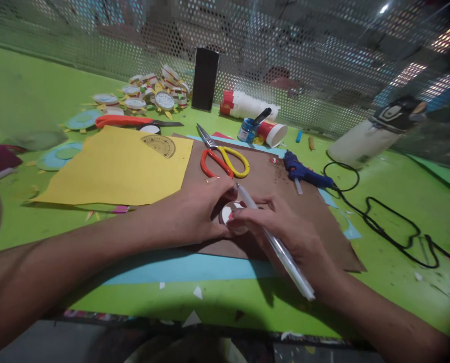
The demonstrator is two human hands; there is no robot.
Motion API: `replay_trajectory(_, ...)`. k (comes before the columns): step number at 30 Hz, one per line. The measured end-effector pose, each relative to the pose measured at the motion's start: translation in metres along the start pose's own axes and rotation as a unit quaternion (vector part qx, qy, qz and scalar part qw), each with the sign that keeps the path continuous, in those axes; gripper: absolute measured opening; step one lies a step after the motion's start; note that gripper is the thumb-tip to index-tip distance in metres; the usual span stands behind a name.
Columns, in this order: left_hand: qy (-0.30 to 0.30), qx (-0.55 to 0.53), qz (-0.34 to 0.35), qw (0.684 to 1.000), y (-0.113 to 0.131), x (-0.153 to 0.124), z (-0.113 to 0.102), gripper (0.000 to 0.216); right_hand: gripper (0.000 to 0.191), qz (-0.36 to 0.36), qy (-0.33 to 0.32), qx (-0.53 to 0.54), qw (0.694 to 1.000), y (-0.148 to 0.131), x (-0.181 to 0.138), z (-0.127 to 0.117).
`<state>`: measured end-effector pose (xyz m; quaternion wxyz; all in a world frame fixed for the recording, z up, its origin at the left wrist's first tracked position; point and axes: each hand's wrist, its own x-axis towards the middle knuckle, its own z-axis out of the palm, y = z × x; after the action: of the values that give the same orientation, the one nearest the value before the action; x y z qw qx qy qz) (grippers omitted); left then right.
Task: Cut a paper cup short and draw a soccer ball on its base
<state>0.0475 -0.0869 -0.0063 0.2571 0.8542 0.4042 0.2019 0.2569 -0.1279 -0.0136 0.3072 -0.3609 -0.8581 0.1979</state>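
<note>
My left hand [200, 209] is closed around the side of a small white round piece [227, 214] with red on it, which looks like a cut-off paper cup base. With my right hand [285, 227] I hold a whitish pen [281, 249] slanting across the palm. The pen's upper end reaches past the round piece, and my right fingertips press on that piece. Both hands are over a brown board [304, 217]. Just beyond them lie scissors [225, 159] with one red and one yellow handle. My fingers hide part of the round piece.
Yellow paper [122, 171] with a protractor [159, 145] lies left, near an orange-handled cutter [124, 120]. A blue glue gun [308, 174] trails its black cable [391, 237] on the right. Behind stand paper cups [247, 104], an ink pot [245, 131], a phone [205, 78] and a bottle [364, 138].
</note>
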Motion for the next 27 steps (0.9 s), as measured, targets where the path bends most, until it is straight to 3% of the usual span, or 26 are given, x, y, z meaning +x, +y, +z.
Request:
replay_trajectory(21, -0.013, 0.009, -0.023, 1.000, 0.002, 0.001, -0.001, 0.034, 0.027, 0.018, -0.006, 0.032, 0.999, -0.002, 0.001, -0.001)
replay_trajectory(27, -0.020, -0.002, -0.020, 1.000, 0.003, 0.001, -0.001, 0.036, 0.025, -0.016, 0.019, 0.032, 0.999, -0.003, 0.003, -0.006)
